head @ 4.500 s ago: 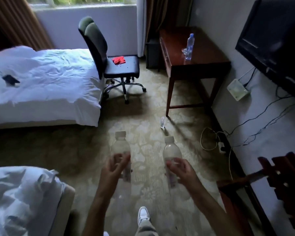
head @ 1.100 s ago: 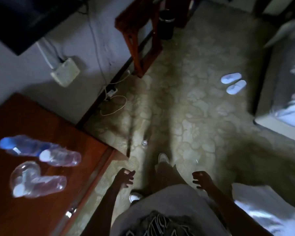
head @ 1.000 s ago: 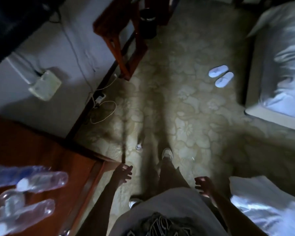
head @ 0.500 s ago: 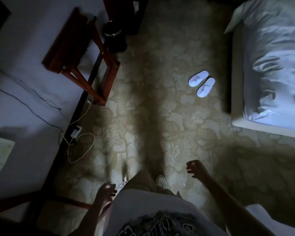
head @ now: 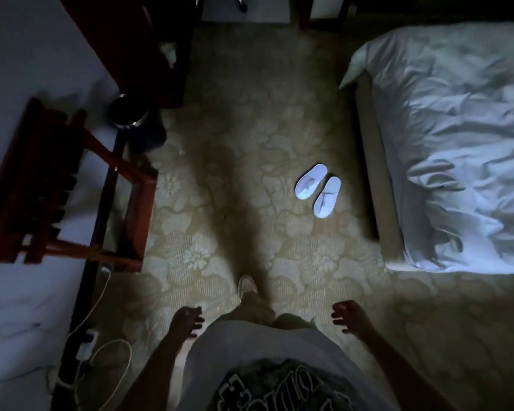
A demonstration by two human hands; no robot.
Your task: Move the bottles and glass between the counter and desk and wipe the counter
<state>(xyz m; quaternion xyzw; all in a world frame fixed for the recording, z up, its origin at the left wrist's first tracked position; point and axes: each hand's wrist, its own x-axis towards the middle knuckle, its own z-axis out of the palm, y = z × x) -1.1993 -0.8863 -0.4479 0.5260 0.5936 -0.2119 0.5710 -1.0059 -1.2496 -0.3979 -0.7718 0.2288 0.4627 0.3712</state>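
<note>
We look down on a dim hotel room, left to right: a slatted wooden luggage rack (head: 39,185) against the wall, a dark waste bin (head: 128,114) beside it, a white cable (head: 101,345) coiled near the skirting; on the patterned carpet (head: 220,203) our left hand (head: 187,320) hangs with fingers loosely spread and holding nothing; past our shoe (head: 247,284), our right hand (head: 346,315) hangs likewise, fingers slackly curled and holding nothing; a pair of white slippers (head: 318,189) lies near the bed (head: 445,143). Neither bottles nor glass, counter nor desk, appear in view, so we cannot say how they look or where they stand; with both hands free, we judge ourselves between carries, and no wiping cloth is in hand yet.
</note>
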